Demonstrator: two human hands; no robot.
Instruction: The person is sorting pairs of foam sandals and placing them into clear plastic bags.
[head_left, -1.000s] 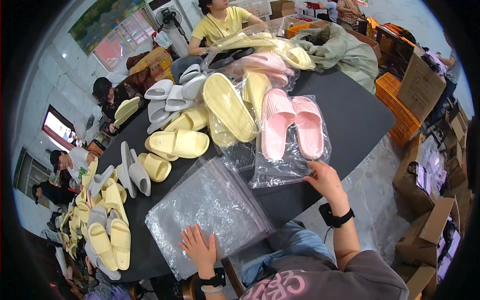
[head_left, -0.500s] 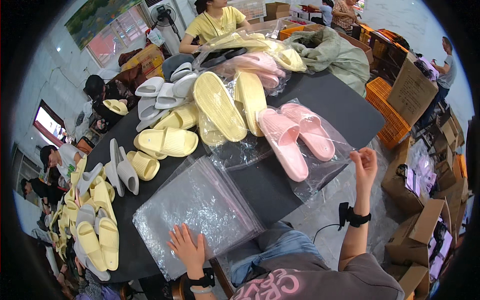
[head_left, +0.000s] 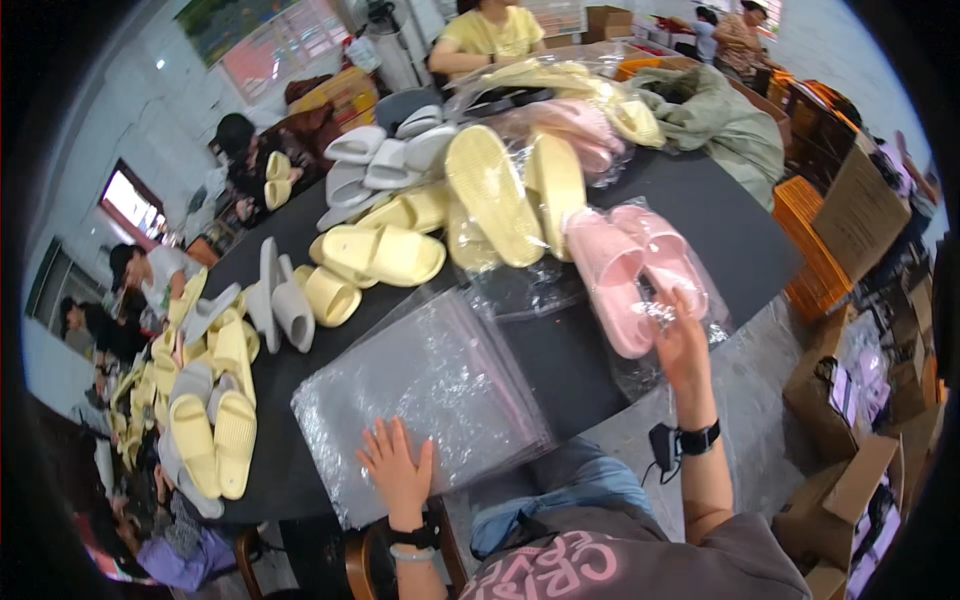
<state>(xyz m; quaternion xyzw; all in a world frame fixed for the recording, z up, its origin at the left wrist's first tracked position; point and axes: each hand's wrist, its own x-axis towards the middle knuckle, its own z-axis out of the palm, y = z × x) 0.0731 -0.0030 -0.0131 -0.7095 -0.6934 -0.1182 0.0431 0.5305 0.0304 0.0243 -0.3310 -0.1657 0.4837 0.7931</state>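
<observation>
My left hand (head_left: pixel 398 468) lies flat, fingers spread, on a stack of clear plastic bags (head_left: pixel 415 370) at the front of the black table. My right hand (head_left: pixel 683 340) is against the lower end of a pair of pink slippers (head_left: pixel 610 265) in a clear plastic bag. Its fingers are stretched out over the plastic and look slightly blurred; no firm grasp shows. Beyond the stack, loose yellow slippers (head_left: pixel 405 256) and grey slippers (head_left: pixel 292 312) lie in pairs. Bagged yellow slippers (head_left: pixel 492 195) rest left of the pink pair.
A heap of yellow and grey slippers (head_left: pixel 213 430) covers the table's left end. More bagged slippers and a green sack (head_left: pixel 715 125) lie at the far side. Orange crates (head_left: pixel 800 250) and cardboard boxes (head_left: pixel 840 490) stand to the right. Other people sit around the table.
My right hand has let go of the bag's open edge and moved left onto the bagged pink slippers. The left hand stays on the bag stack. The whole view has shifted.
</observation>
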